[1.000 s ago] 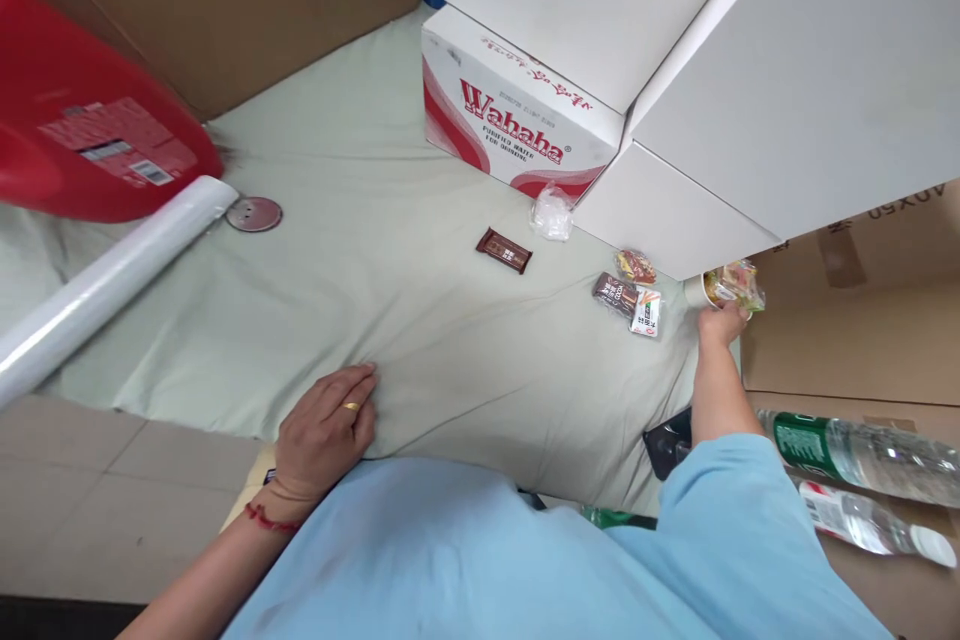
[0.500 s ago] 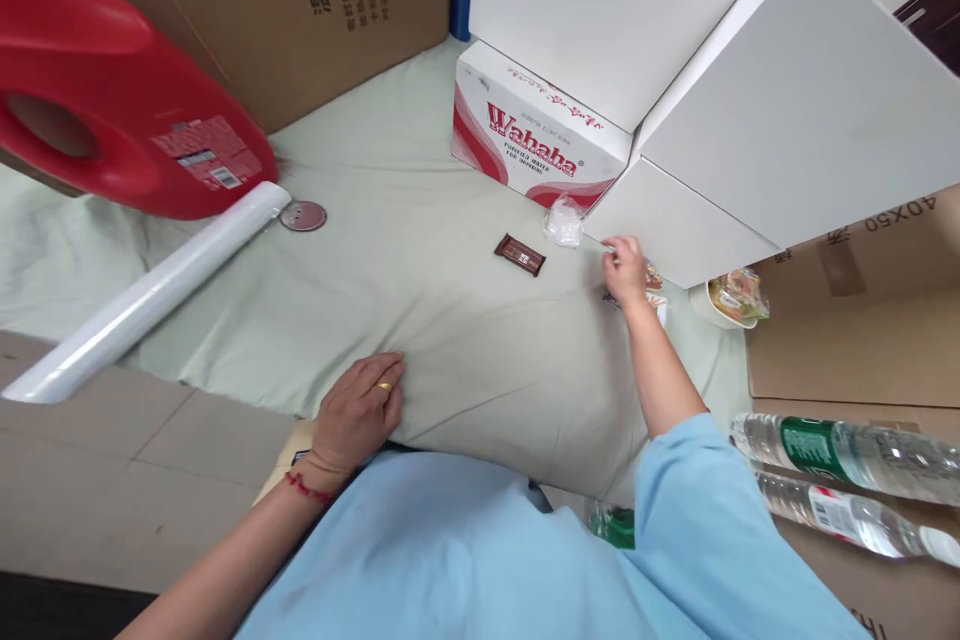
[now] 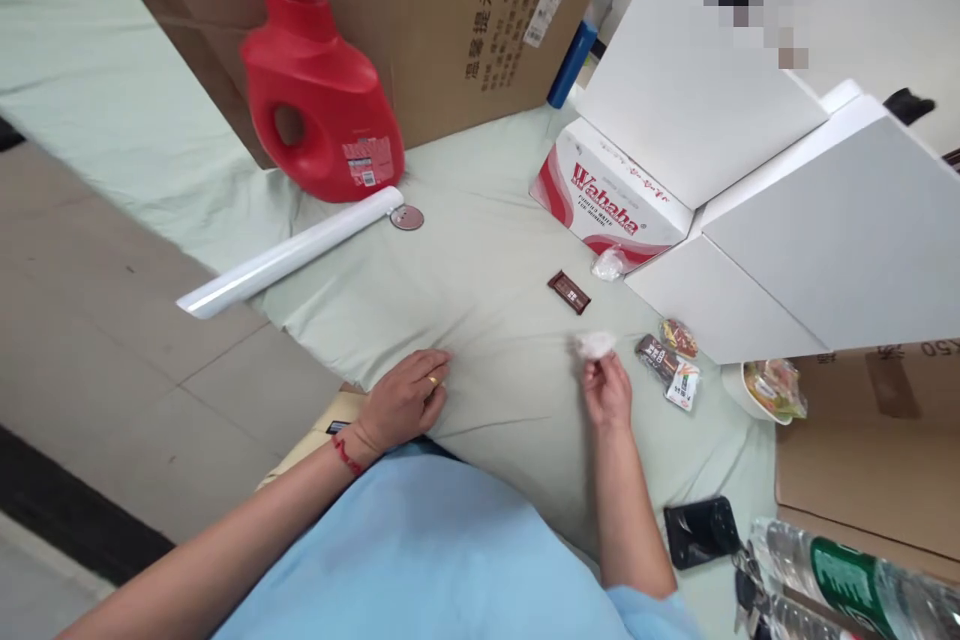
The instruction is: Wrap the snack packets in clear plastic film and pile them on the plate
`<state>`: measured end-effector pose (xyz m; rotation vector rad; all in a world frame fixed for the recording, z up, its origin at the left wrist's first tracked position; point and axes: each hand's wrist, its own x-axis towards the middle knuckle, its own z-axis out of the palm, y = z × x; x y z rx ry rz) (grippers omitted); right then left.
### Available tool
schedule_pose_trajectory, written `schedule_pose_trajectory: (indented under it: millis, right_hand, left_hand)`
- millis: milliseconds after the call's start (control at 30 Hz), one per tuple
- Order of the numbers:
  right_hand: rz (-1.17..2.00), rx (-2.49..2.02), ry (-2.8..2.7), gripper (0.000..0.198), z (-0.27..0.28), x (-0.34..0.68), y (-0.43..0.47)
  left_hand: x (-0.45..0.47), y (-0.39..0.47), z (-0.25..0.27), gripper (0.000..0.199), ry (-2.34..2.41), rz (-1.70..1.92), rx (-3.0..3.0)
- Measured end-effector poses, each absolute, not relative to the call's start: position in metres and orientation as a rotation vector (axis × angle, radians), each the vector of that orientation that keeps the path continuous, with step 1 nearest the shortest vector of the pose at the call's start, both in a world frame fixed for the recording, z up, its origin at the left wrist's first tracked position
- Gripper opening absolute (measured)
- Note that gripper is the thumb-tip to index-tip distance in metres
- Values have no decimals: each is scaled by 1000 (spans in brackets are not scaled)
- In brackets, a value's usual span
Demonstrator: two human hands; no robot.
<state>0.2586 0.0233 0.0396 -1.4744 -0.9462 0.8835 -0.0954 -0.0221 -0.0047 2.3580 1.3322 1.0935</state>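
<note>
On pale green cloth (image 3: 495,260), your right hand (image 3: 609,392) pinches a whitish translucent packet (image 3: 595,346), your left hand (image 3: 405,400) rests palm-down, loosely open, brown-wrapped snack bar (image 3: 569,292) just beyond the packet.

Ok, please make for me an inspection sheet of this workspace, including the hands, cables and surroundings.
Surface: pale green cloth, wrinkled
Thing in hand: small whitish thing, soft-looking, exact kind unclear
Clutter: brown packet, crumpled clear plastic, white roll overhanging the edge, round disc, bowl with wrapped items
Left hand: palm down on the cloth, holding nothing visible
Right hand: pinching the whitish thing
Cables: nothing clearly seen
Surroundings: red jug before a brown carton; Wahaha box beside white panels; tiled floor
</note>
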Motion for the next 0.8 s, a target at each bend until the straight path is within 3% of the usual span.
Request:
schedule_pose_trajectory:
  millis: [133,267,400,467,567,800]
  right_hand:
    - [1346,-1143,-315,32,26,230,-82]
    - [1517,-1029,-112,29,31,203,-128]
    - [1584,-994,-150,31,47,182,-117]
    - [1641,-1021,-204,33,53,170,-103]
    - [1682,-1093,-284,34,59,153,-82]
    - [1611,-1216,-301,39,61,155,-59]
  left_hand:
    - [-99,-21,6,22,1309,1065,2152]
    - [-79,-18,32,27,1178,962,1881]
    - [-44,-26,54,47,807,796,1729]
    - [-34,-31,56,41,719,763,1621]
    - [-39,-34,48,25,838,802,1427]
    - [-74,-42,41,40,1122,820,1043]
